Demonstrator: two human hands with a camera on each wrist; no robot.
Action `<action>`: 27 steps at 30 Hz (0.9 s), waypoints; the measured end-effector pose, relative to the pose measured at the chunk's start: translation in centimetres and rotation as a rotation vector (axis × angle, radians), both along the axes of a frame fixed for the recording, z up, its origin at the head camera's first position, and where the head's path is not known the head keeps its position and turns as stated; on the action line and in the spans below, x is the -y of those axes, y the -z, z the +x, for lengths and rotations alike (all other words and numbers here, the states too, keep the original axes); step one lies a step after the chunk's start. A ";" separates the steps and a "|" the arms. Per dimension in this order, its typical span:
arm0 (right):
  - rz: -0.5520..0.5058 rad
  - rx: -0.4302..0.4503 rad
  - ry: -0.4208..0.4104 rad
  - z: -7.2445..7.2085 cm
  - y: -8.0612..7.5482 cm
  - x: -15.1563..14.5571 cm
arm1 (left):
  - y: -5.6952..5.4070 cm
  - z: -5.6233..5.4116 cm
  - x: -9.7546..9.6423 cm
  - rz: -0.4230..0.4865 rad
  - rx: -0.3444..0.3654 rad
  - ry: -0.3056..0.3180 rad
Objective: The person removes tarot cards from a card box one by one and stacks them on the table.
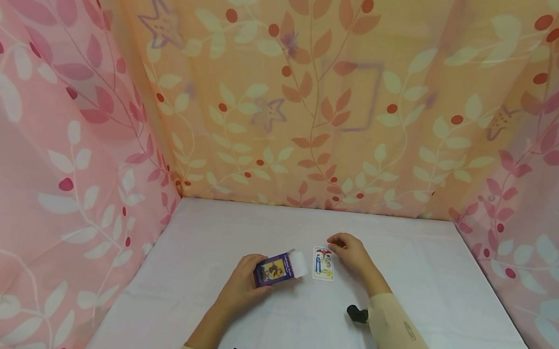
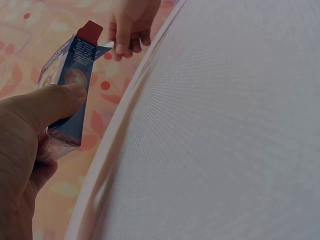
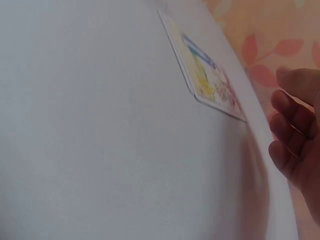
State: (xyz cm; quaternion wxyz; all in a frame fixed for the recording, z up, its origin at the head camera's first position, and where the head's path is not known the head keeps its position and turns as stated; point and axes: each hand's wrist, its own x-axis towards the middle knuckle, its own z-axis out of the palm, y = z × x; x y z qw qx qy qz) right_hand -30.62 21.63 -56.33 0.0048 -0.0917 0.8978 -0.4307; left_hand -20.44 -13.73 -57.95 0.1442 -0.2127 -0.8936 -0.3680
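Observation:
My left hand (image 1: 247, 278) grips a dark blue and purple card box (image 1: 274, 269) with a yellow picture on its front. In the left wrist view the thumb presses along the narrow side of the box (image 2: 75, 85), whose end flap stands open. An illustrated tarot-style card (image 1: 324, 264) lies face up on the table, just right of the box's open end. Beside its upper right corner is my right hand (image 1: 351, 252), fingers loosely curled and holding nothing. The right wrist view has that hand (image 3: 300, 130) apart from the card (image 3: 207, 70).
A white cloth covers the table (image 1: 399, 244). Patterned curtains enclose it: an orange one (image 1: 242, 157) at the back, pink ones at the left (image 1: 68, 226) and right (image 1: 532, 235). Black wrist devices (image 1: 357, 314) sit by both cuffs.

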 end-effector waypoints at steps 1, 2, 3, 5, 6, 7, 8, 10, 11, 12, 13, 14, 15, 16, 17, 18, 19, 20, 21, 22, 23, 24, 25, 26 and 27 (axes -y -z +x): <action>0.007 -0.009 0.006 0.2 -0.2 0.1 | 0.0 0.0 0.0 -0.002 -0.004 0.000; 0.014 -0.019 0.012 0.5 -0.3 0.1 | 0.0 0.0 0.0 -0.004 -0.006 0.000; 0.016 -0.031 0.019 0.7 -0.5 0.2 | 0.0 0.0 0.0 -0.007 -0.009 -0.001; 0.015 -0.056 0.032 1.3 -0.9 0.4 | 0.0 0.0 0.0 -0.017 -0.018 -0.001; 0.007 -0.068 0.037 1.6 -1.1 0.6 | 0.0 0.0 0.0 -0.019 -0.021 -0.002; 0.000 -0.078 0.041 1.9 -1.3 0.7 | 0.1 0.0 0.0 -0.023 -0.026 0.000; -0.009 -0.086 0.045 2.2 -1.5 0.9 | 0.1 0.0 0.0 -0.025 -0.029 -0.002; -0.032 -0.098 0.051 2.8 -1.9 1.3 | 0.1 0.0 0.0 -0.027 -0.035 -0.003; -0.043 -0.100 0.056 3.1 -2.1 1.5 | 0.1 0.0 0.0 -0.025 -0.037 -0.002; -0.050 -0.101 0.059 3.5 -2.3 1.7 | 0.2 0.0 0.0 -0.022 -0.037 -0.003; -0.057 -0.103 0.061 3.8 -2.4 1.9 | 0.2 0.0 0.0 -0.023 -0.039 -0.002; -0.067 -0.106 0.066 4.1 -2.6 2.1 | 0.2 0.0 0.0 -0.021 -0.039 -0.003; -0.077 -0.112 0.067 4.4 -2.7 2.4 | 0.1 0.0 0.0 -0.019 -0.038 -0.002; -0.085 -0.117 0.068 4.7 -2.8 2.6 | 0.1 0.0 0.0 -0.022 -0.042 -0.003; -0.094 -0.120 0.068 5.0 -2.8 2.8 | 0.1 0.0 0.0 -0.023 -0.043 -0.001; -0.106 -0.123 0.066 5.3 -2.9 3.1 | 0.1 0.0 0.0 -0.021 -0.040 -0.001; -0.115 -0.127 0.064 5.6 -2.8 3.3 | 0.0 0.0 0.0 -0.020 -0.039 0.000; -0.125 -0.131 0.062 5.9 -2.8 3.5 | 0.0 0.1 -0.1 -0.017 -0.033 0.000; -0.132 -0.137 0.056 6.2 -2.8 3.7 | 0.0 0.1 -0.1 -0.014 -0.028 0.001; -0.142 -0.141 0.053 6.4 -2.8 4.0 | 0.0 0.1 -0.1 -0.013 -0.023 0.000; -0.151 -0.148 0.047 6.7 -2.7 4.1 | -0.1 0.1 -0.1 -0.006 -0.015 0.000; -0.156 -0.154 0.044 6.9 -2.6 4.3 | -0.1 0.2 -0.1 -0.002 -0.007 -0.001; -0.162 -0.160 0.042 7.0 -2.4 4.5 | -0.1 0.2 -0.1 -0.001 -0.003 -0.002; -0.169 -0.164 0.039 7.2 -2.3 4.6 | -0.1 0.2 -0.1 0.000 -0.001 -0.004; -0.174 -0.167 0.038 7.4 -2.2 4.7 | -0.1 0.2 -0.2 0.001 -0.002 -0.005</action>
